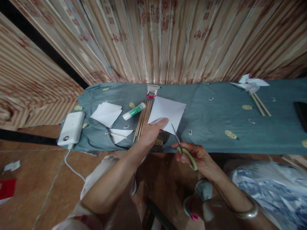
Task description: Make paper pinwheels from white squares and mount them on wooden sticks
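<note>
My left hand grips a square sheet of white paper by its near left edge, thumb on top. In my right hand is a pair of scissors with pale green handles. Their blades meet the near corner of the sheet, pointing away from me. Just left of the sheet lie several thin wooden sticks, partly hidden by my left hand. A green and white glue stick rests against them. Behind the sheet stands a small open red box of small metal pieces.
A stack of white paper and a paper scrap with a pencil-like stick lie at left. A white power bank with a cable sits on the cloth's left end. Paper pinwheels on sticks lie at right. A curtain hangs behind.
</note>
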`<state>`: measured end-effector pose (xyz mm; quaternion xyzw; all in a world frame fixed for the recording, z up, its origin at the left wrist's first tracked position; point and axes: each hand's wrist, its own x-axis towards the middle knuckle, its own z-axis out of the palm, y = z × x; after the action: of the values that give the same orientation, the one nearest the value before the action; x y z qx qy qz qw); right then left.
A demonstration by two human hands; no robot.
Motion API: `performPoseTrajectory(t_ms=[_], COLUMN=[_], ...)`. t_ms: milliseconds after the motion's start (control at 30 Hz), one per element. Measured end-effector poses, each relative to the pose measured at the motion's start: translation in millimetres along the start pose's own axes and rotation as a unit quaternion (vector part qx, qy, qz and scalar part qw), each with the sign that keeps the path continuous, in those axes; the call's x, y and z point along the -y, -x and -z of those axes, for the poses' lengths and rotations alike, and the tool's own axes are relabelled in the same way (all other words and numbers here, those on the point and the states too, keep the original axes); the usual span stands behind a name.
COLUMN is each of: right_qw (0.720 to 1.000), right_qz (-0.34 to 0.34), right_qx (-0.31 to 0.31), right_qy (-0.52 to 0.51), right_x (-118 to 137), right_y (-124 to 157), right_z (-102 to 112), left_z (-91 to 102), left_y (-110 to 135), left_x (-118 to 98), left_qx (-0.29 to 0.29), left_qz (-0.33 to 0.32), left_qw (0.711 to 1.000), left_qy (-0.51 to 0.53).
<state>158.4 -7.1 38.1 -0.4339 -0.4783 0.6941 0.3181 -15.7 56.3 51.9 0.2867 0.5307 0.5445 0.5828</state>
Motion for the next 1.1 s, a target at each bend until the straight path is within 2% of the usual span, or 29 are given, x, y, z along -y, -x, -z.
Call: performPoseTrajectory(t_ms=[433,1100], right_qw=[1.0,0.999], right_qz=[-0.012,-0.021], right_qx=[-0.011,-0.038], right_qy=[-0.002,-0.004], right_x=[5.0,8.6], right_y=[-1.7,-1.8], right_z=[-0.7,-0.7], left_z=[-0.4,-0.2], left_y=[0.5,4.6], left_x=[-2.8,-2.8], left_qx=[-0.013,0.0], left_qz=[-0.023,-0.013], left_qw=[1.0,0.999], left_qy=[0.008,-0.038])
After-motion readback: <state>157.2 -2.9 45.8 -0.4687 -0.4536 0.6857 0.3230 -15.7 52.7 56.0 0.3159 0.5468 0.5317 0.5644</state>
